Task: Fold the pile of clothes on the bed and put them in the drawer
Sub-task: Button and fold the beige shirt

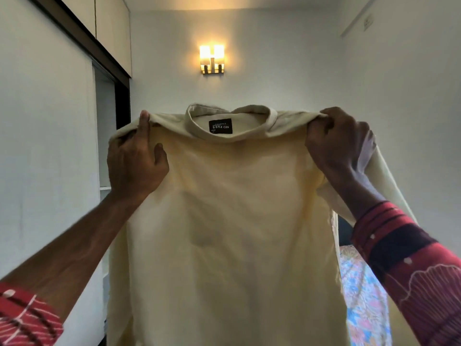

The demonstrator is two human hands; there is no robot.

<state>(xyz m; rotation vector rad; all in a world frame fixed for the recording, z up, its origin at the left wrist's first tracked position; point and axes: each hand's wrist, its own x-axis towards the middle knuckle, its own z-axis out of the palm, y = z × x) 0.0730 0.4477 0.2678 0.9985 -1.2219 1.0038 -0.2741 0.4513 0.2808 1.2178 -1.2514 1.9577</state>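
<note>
- Head view looks level at a cream shirt (224, 208) held up in the air, spread wide, its body filling the frame from the centre down to 6 o'clock.
- Left hand (136, 161) grips the shirt's shoulder at about 9 o'clock of the collar (232, 121): the forefinger points straight up along the shoulder seam, the thumb presses against the near face of the cloth, and the other fingers are curled behind bunched fabric.
- Right hand (334, 143) grips the opposite shoulder at about 3 o'clock of the collar, fingers curled over the top edge with the cloth gathered under them; the fingertips are hidden in the fold.
- Between the two hands the shoulder line runs nearly level, with the collar standing up at 12 o'clock of the shirt and a black label (220, 126) inside it, its lettering upside down.
- One sleeve (389, 176) hangs past the right wrist toward 4 o'clock.
- Both forearms wear red patterned cuffs (389, 226).
- A lit wall lamp (212, 58) glows at 12 o'clock above the collar.
- A wardrobe (107, 46) stands at 10 o'clock.
- A strip of floral bedding (361, 295) shows at 4 o'clock, beside the shirt's edge.
</note>
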